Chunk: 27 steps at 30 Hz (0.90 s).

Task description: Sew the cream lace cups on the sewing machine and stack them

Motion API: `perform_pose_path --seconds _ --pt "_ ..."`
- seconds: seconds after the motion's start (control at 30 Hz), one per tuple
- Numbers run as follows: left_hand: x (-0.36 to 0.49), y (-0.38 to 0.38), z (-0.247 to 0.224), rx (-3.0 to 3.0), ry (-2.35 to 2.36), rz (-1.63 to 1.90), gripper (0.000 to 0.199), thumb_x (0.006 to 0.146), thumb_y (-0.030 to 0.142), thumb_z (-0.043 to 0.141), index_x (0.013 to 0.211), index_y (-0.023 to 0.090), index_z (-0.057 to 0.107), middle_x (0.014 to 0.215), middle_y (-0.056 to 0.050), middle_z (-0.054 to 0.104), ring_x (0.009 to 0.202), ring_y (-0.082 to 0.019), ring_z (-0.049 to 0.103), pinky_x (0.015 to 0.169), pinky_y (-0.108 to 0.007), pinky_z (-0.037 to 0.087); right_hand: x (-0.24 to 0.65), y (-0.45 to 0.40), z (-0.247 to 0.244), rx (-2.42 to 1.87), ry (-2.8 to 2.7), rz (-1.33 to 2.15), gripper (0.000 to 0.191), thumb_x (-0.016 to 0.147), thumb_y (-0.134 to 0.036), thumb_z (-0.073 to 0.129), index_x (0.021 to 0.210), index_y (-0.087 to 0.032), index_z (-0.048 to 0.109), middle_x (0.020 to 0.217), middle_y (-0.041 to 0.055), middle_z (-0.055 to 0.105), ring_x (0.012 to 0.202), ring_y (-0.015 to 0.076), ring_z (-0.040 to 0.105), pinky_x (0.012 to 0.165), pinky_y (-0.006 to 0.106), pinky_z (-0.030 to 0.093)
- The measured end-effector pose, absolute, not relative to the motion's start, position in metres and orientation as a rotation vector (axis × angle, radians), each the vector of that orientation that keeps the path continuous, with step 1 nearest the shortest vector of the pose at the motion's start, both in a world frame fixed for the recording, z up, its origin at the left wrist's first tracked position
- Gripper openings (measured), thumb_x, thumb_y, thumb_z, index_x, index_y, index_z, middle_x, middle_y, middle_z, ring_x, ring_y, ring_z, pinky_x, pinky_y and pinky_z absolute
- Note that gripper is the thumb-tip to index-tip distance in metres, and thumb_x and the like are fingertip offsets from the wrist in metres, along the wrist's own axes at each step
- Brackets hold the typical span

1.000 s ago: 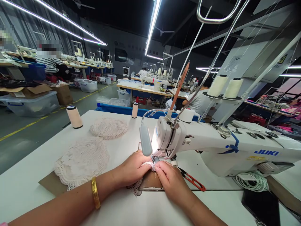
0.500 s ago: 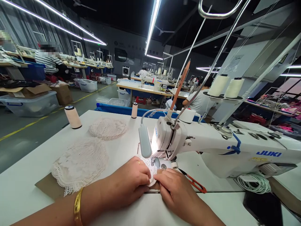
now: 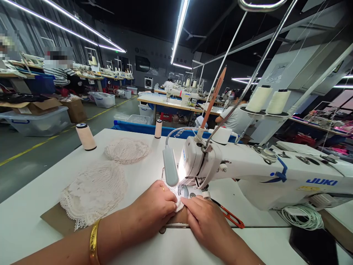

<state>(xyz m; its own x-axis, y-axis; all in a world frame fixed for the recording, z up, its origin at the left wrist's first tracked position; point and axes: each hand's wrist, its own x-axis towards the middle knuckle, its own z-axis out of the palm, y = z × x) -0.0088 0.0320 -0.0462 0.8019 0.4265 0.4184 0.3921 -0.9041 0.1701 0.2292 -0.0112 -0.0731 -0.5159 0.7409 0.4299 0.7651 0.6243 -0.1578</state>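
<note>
White lace (image 3: 179, 204) lies beneath the head of a white sewing machine (image 3: 234, 162), lit by its lamp (image 3: 170, 165). My left hand (image 3: 154, 204), wearing a ring, has its fingers closed on the left edge of the lace. From the right, my right hand (image 3: 206, 219) presses the lace with its index finger, the other fingers curled beneath. A brown piece (image 3: 178, 218) shows between the hands. The needle area is partly hidden by the lamp and machine head.
Two lace stacks (image 3: 95, 191) (image 3: 127, 150) lie at the left, near a thread cone (image 3: 86, 137). Red-handled snips (image 3: 230, 217) rest right of my right hand. A dark phone-like object (image 3: 313, 244) sits at the lower right. Co-workers sit farther back.
Both hands have shifted slightly with the lace, which has moved up toward the machine. More of the brown piece shows below it. The view has shifted slightly.
</note>
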Motion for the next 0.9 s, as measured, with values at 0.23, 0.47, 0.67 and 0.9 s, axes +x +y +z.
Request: perform_pose_path --seconds 0.23,0.47,0.67,0.9 --pt "-0.01 0.033 -0.052 2.898 0.606 0.761 0.019 0.092 0.005 0.063 0.079 0.019 0.062 0.091 -0.003 0.076 0.081 -0.02 0.066 0.079 -0.038 0.039 0.231 -0.012 -0.074 -1.165 -2.392 -0.069 0.036 0.094 -0.003 0.046 0.112 -0.023 0.07 0.083 0.0018 0.072 0.072 0.0225 0.065 0.067 0.034 0.042" --pt "-0.009 0.034 -0.057 2.895 0.61 0.785 0.018 0.089 0.004 0.062 0.079 0.019 0.063 0.092 -0.003 0.077 0.079 -0.021 0.065 0.077 -0.038 0.04 0.231 -0.012 -0.075 -1.187 -2.382 -0.048 0.034 0.096 -0.005 0.046 0.11 -0.024 0.07 0.083 0.0024 0.072 0.072 0.0226 0.065 0.069 0.035 0.043" --pt "-0.007 0.037 -0.057 2.897 0.644 0.809 0.023 0.093 0.002 0.058 0.079 0.019 0.065 0.091 -0.004 0.076 0.08 -0.02 0.066 0.075 -0.035 0.041 0.229 -0.007 -0.075 -1.245 -2.363 -0.07 0.035 0.098 -0.008 0.042 0.11 -0.022 0.071 0.084 0.0042 0.074 0.071 0.0229 0.066 0.064 0.034 0.04" --pt "-0.004 0.044 -0.059 2.961 0.714 0.808 0.028 0.096 0.003 0.058 0.075 0.019 0.065 0.087 -0.003 0.075 0.076 -0.019 0.064 0.074 -0.036 0.042 0.224 -0.002 -0.075 -1.331 -2.362 -0.065 0.037 0.098 -0.009 0.04 0.111 -0.022 0.072 0.086 0.0059 0.076 0.074 0.0251 0.07 0.062 0.035 0.041"
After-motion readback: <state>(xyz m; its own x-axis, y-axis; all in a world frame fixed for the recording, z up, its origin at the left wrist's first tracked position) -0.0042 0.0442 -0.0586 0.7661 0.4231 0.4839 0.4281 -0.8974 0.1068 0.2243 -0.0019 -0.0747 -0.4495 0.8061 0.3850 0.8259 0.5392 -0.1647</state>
